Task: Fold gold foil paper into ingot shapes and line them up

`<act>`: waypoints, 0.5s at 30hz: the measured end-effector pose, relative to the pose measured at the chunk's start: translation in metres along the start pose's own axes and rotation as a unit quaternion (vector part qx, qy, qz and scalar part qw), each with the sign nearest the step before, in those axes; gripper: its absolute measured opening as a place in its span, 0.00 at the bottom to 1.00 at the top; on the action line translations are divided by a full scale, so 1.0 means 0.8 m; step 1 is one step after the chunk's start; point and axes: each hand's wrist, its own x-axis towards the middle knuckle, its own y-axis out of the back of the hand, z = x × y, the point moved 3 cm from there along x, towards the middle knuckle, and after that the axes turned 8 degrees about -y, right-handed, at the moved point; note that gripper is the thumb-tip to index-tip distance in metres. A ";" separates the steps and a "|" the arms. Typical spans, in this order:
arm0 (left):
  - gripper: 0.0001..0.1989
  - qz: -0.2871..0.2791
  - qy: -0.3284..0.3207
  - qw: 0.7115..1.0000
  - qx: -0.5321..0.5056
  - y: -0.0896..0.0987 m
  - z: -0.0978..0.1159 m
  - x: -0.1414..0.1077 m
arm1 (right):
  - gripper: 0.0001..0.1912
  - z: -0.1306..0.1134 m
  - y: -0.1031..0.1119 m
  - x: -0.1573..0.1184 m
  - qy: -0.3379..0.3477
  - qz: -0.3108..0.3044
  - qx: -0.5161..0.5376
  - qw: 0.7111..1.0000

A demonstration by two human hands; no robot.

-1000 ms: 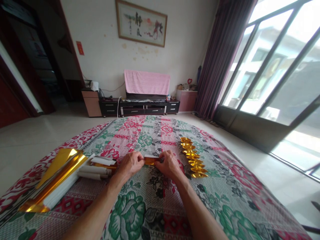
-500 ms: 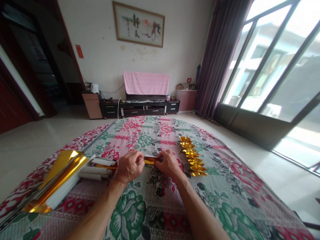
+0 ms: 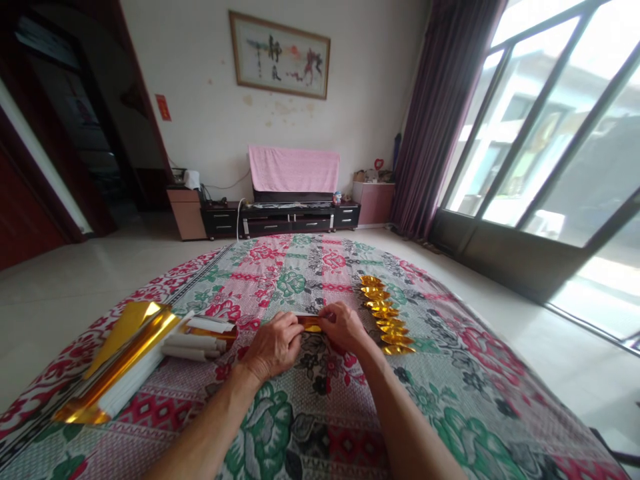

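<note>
Between my two hands is a small rolled piece of gold foil paper (image 3: 311, 325), low over the patterned tablecloth. My left hand (image 3: 277, 343) is closed on its left end with the fingers curled. At the other end, my right hand (image 3: 344, 325) pinches it between thumb and fingers. To the right of my hands lies a row of folded gold paper boat shapes (image 3: 393, 330). On the left lie rolled paper pieces with white backs (image 3: 193, 345) and a larger stack of gold foil sheets (image 3: 135, 360), curled at the edge.
A flowered cloth (image 3: 295, 267) covers the round table. Beyond it stand a low black cabinet (image 3: 285, 223) and a screen under a pink cloth (image 3: 295, 168). Purple curtains (image 3: 425, 120) and a glass door (image 3: 540, 147) are at the right.
Both hands have shifted slightly right with the gold paper. The left hand has moved away from the rolled pieces and closed in toward the right hand.
</note>
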 end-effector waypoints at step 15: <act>0.14 -0.030 -0.005 0.999 0.024 0.005 0.009 0.001 | 0.10 0.007 0.004 0.006 0.032 -0.005 -0.006 0.999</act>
